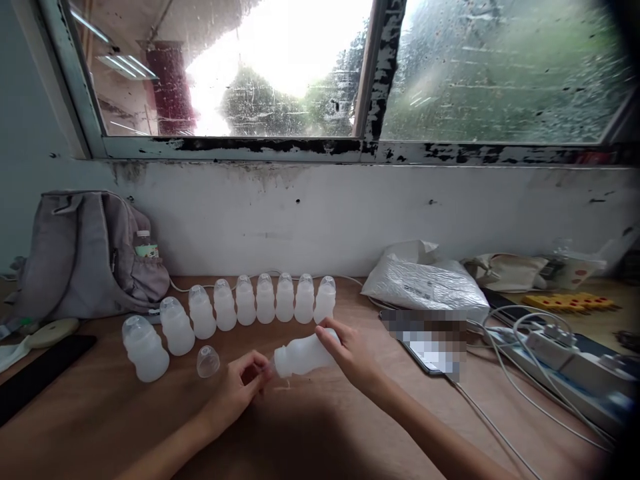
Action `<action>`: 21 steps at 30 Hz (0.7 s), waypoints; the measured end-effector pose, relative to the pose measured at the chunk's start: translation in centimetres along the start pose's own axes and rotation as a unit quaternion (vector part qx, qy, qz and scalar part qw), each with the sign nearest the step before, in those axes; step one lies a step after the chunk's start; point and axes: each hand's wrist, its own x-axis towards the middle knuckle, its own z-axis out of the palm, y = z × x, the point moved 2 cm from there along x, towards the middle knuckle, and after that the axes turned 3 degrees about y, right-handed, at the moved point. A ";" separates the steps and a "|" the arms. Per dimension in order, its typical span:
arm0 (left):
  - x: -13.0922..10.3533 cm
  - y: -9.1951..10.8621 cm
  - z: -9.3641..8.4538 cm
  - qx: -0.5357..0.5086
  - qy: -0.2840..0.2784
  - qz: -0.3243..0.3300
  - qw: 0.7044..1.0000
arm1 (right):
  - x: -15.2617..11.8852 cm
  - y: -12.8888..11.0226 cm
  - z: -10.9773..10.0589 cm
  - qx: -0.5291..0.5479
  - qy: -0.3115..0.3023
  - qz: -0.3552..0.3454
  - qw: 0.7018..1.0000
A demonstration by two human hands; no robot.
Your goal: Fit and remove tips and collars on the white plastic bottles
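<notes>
A frosted white baby bottle (303,355) lies tilted on its side above the table, its mouth toward the left. My right hand (350,353) is wrapped round its base end. At the mouth, the fingers of my left hand (243,381) are closed in a pinch on a small clear teat (272,367), mostly hidden by the fingertips. A clear dome cap (208,361) rests on the table left of my left hand. Behind, several capped baby bottles (266,299) stand upright in a curved row, the nearest bottle (145,350) at the left end.
A grey backpack (75,253) leans against the wall at left, near a black flat object (45,373). On the right are a phone (425,347) with a cable, a silvery plastic package (425,280), a power strip (555,360) with tangled white cables, and yellow pieces (570,303).
</notes>
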 end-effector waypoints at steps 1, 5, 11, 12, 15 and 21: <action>-0.2 0.1 0.1 0.023 0.006 0.012 1.000 | -0.1 0.1 0.2 0.007 0.001 0.003 1.000; -0.7 0.6 0.1 0.085 0.060 0.049 0.993 | 0.0 0.5 0.7 0.018 0.004 0.024 1.000; -1.0 0.9 0.0 0.197 0.032 0.126 0.972 | 0.2 1.1 0.9 0.035 -0.024 0.049 0.998; -1.0 0.9 -0.1 0.218 0.014 0.150 0.964 | 0.2 1.1 1.0 0.036 -0.029 0.049 0.998; -1.3 1.1 -0.1 0.268 -0.032 0.209 0.940 | 0.1 1.1 1.1 0.043 -0.046 0.041 0.997; -1.3 1.6 -0.3 0.219 -0.050 0.162 0.961 | 0.1 0.8 0.8 0.012 -0.059 0.033 0.998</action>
